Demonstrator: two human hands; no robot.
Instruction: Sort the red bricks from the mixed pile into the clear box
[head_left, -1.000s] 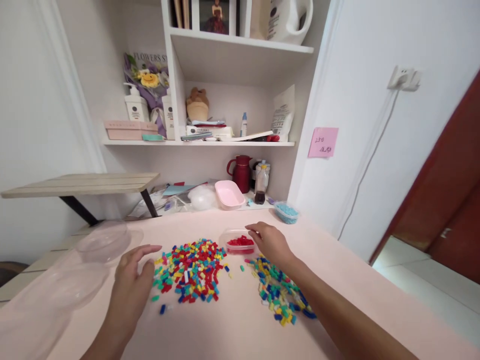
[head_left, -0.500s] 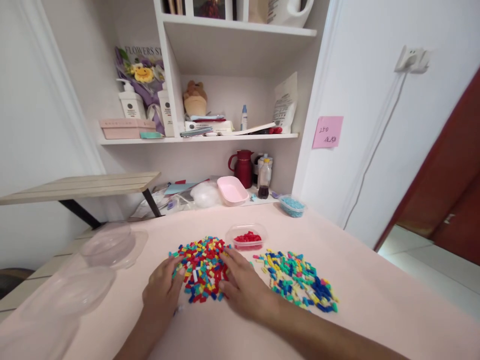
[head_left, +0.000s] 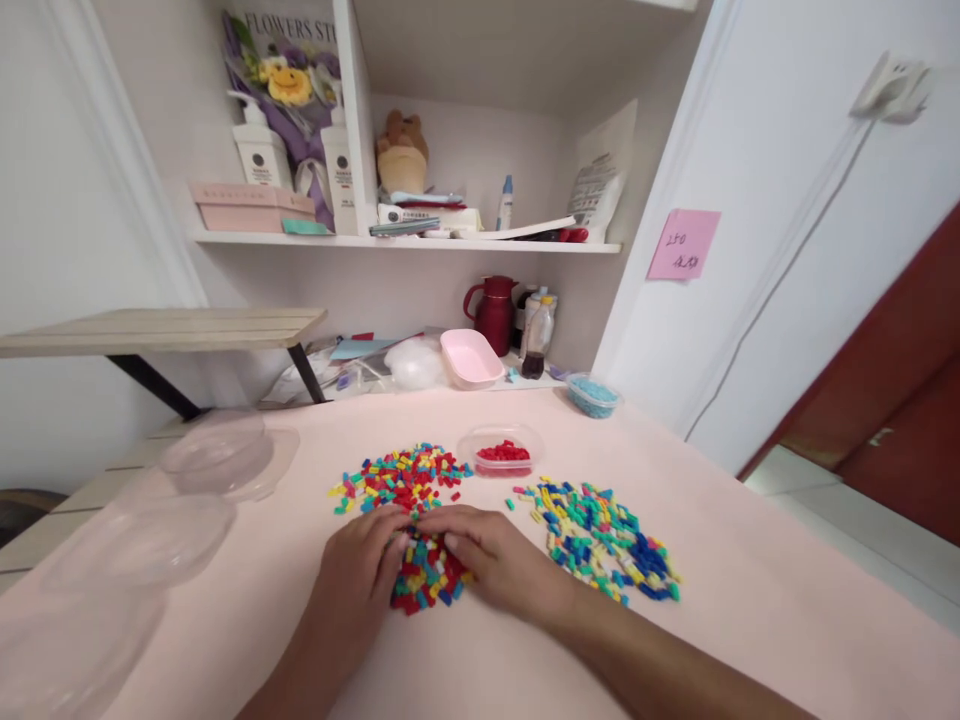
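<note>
A mixed pile of small coloured toy bricks (head_left: 397, 475) lies on the pink tabletop (head_left: 300, 650), red ones plentiful among them. Across its middle rest my left hand (head_left: 360, 555) and my right hand (head_left: 499, 555), fingertips almost meeting. Both have their fingers stretched out and thumbs apart, cupped around a nearer heap of bricks (head_left: 429, 582). I see no single brick gripped in either hand, though the bricks under the fingers are hidden. Just behind my right hand stands a clear tub (head_left: 466, 460) holding red bricks (head_left: 504, 452).
To the right spreads a second pile of bricks (head_left: 600, 540), mostly green, yellow and blue. A clear tub of light blue bricks (head_left: 592, 392) sits at the back right. Clear empty tubs (head_left: 150, 540) line the left side. Behind are a pink basin (head_left: 472, 360) and a red jug (head_left: 495, 312).
Both hands have come closer together and nearer to me, dragging part of the pile into a separate near heap. The camera view has tipped down slightly.
</note>
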